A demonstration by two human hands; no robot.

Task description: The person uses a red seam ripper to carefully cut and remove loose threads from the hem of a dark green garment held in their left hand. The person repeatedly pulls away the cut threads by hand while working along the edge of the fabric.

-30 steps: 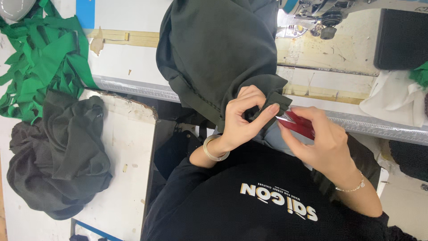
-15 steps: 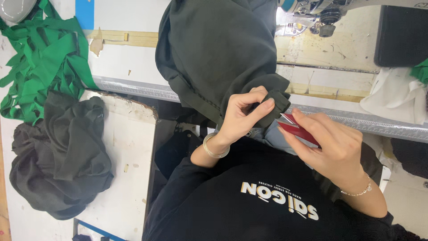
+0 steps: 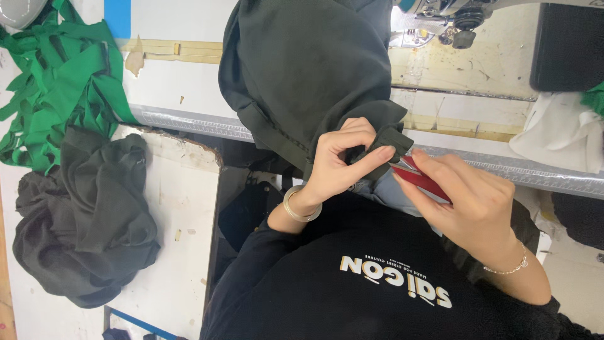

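Since the earlier frame, both hands have drifted slightly toward 3 o'clock. Nearest, the right hand is closed around a red thread snip, its long axis pointing to 10 o'clock at the cuff. Touching it, the left hand pinches the dark garment edge. Farther, at 12 o'clock, stands a sewing machine.

I wear a black top with pale lettering across the chest. A silver bangle circles my left wrist; a thin chain bracelet sits on my right.
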